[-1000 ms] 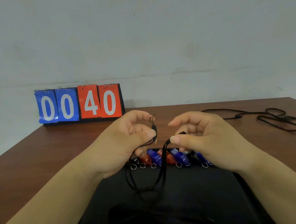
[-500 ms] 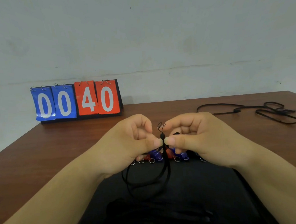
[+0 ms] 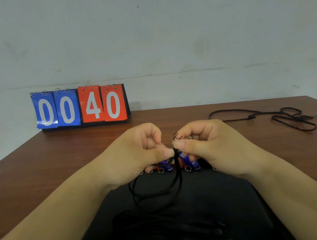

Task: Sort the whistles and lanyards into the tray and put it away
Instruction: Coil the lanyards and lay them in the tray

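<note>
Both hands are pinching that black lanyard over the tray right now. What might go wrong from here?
1. The lanyard hangs in loose loops from the left hand and right hand; they may tangle or snag the key rings on the whistles just beneath.
2. Black cord over the black tray is hard to see, so a loop could trail out unnoticed.
3. The other lanyard, far right on the table, could be forgotten.

- both hands, left hand (image 3: 133,155) and right hand (image 3: 213,148), pinch the same black lanyard (image 3: 176,177) at its top, cord loops hanging down over the black tray (image 3: 213,205)
- row of blue and red whistles (image 3: 186,160) along the tray's far edge
- another lanyard (image 3: 282,117) lying loose on the counter (image 3: 41,159), far right
- flip scoreboard (image 3: 79,106) reads 00 40
</note>
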